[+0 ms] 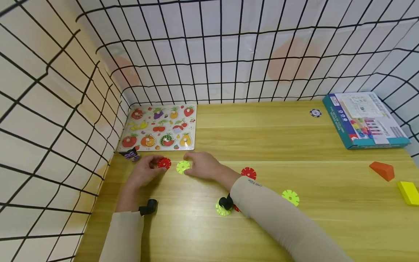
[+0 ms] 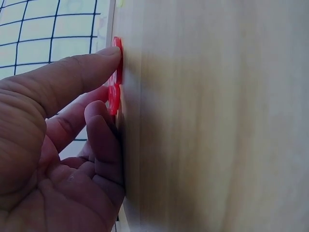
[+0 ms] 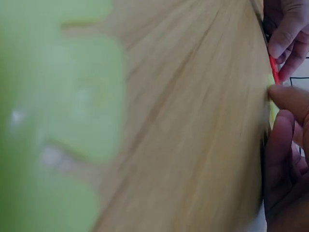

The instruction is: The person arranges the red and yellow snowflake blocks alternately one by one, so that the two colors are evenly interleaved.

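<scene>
My left hand (image 1: 147,170) pinches a red notched plastic disc (image 1: 165,163) between thumb and fingers, close over the table below the fruit puzzle board. In the left wrist view the thumb lies on the edge of the red disc (image 2: 116,63). Facing it, my right hand (image 1: 203,165) holds a yellow-green notched disc (image 1: 182,167) by its right edge. The two discs are a small gap apart in the head view. A second yellow-green disc (image 1: 222,210) lies under my right wrist, large and blurred in the right wrist view, with a red piece mostly hidden beside it.
Another red disc (image 1: 248,173) and a yellow-green disc (image 1: 290,197) lie around my right forearm. The fruit puzzle board (image 1: 157,127) sits at back left, a small dark figure (image 1: 131,154) below it. Rightward are a chip (image 1: 315,113), a box (image 1: 366,120), orange block (image 1: 383,170) and yellow block (image 1: 408,193). Black mesh borders the table.
</scene>
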Demonstrator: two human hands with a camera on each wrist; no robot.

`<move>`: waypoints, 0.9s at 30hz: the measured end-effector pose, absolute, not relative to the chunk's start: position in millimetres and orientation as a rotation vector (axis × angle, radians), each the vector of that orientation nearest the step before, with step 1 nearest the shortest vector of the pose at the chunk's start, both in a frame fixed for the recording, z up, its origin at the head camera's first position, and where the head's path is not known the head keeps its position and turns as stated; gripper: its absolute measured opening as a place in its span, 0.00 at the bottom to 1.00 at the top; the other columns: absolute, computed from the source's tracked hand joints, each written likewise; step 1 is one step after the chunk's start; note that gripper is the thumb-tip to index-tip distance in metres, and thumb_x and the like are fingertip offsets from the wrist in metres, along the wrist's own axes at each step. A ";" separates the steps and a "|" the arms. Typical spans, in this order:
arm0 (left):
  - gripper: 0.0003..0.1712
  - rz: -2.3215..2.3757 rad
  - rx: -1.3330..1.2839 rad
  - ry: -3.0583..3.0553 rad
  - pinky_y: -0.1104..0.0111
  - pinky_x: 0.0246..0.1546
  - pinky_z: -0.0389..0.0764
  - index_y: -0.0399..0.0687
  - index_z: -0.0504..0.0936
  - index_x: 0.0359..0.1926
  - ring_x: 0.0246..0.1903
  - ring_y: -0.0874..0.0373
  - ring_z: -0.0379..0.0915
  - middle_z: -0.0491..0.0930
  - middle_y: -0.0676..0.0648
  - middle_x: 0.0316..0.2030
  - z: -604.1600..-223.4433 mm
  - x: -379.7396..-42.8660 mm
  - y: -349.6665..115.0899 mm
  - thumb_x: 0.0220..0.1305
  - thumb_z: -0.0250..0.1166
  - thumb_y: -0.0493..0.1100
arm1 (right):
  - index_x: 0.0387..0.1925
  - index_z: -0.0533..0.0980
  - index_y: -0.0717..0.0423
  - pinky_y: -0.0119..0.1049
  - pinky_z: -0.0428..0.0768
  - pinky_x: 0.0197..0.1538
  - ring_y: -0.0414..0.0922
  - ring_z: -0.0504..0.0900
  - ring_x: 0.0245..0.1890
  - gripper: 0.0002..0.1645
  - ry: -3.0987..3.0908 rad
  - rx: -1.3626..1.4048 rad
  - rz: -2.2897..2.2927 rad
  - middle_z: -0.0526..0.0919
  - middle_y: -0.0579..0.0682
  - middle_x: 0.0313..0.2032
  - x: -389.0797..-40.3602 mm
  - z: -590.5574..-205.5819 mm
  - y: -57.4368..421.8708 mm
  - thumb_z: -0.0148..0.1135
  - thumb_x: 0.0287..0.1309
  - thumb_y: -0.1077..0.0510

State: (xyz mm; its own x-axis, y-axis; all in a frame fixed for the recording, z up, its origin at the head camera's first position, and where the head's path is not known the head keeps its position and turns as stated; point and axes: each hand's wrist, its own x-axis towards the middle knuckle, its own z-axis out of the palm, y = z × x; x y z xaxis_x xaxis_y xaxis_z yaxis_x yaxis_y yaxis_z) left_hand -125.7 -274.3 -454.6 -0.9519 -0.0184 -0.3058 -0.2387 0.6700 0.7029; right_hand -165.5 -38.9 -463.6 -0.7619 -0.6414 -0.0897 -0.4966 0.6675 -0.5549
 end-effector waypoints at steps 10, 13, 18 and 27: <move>0.25 1.180 -0.153 2.631 0.65 0.32 0.70 0.46 0.74 0.55 0.36 0.50 0.64 0.72 0.43 0.42 -453.4 -125.0 -272.7 0.55 0.68 0.42 | 0.55 0.70 0.42 0.37 0.73 0.48 0.38 0.81 0.33 0.29 2.615 -0.841 -0.716 0.83 0.39 0.30 -172.1 -463.7 -43.0 0.62 0.54 0.40; 0.25 1.183 -0.144 2.624 0.65 0.32 0.70 0.47 0.74 0.55 0.36 0.50 0.64 0.72 0.43 0.42 -452.8 -125.2 -274.1 0.56 0.68 0.43 | 0.56 0.69 0.42 0.36 0.74 0.46 0.34 0.77 0.17 0.29 2.597 -0.822 -0.721 0.77 0.36 0.14 -172.5 -463.1 -44.0 0.61 0.54 0.39; 0.25 1.181 -0.143 2.611 0.66 0.31 0.71 0.48 0.74 0.56 0.36 0.50 0.64 0.71 0.43 0.43 -451.7 -125.6 -276.4 0.56 0.67 0.43 | 0.57 0.69 0.41 0.36 0.73 0.44 0.32 0.74 0.10 0.31 2.594 -0.797 -0.726 0.74 0.36 0.09 -172.0 -461.9 -45.8 0.61 0.53 0.37; 0.26 1.199 -0.161 2.598 0.65 0.31 0.71 0.48 0.73 0.56 0.36 0.50 0.64 0.71 0.44 0.42 -450.2 -124.5 -274.2 0.55 0.68 0.44 | 0.57 0.68 0.41 0.32 0.73 0.40 0.35 0.76 0.10 0.31 2.494 -0.717 -0.869 0.75 0.40 0.09 -171.7 -463.8 -41.7 0.63 0.52 0.39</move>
State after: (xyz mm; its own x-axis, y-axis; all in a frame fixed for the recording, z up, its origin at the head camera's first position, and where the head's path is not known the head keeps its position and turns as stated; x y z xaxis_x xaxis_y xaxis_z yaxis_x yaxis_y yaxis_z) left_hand -124.5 -274.2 -450.2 -0.9560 0.0138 -0.2929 -0.2139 0.6503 0.7289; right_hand -171.7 -41.7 -463.8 -0.7872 -0.5835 -0.1995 -0.3330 0.6745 -0.6589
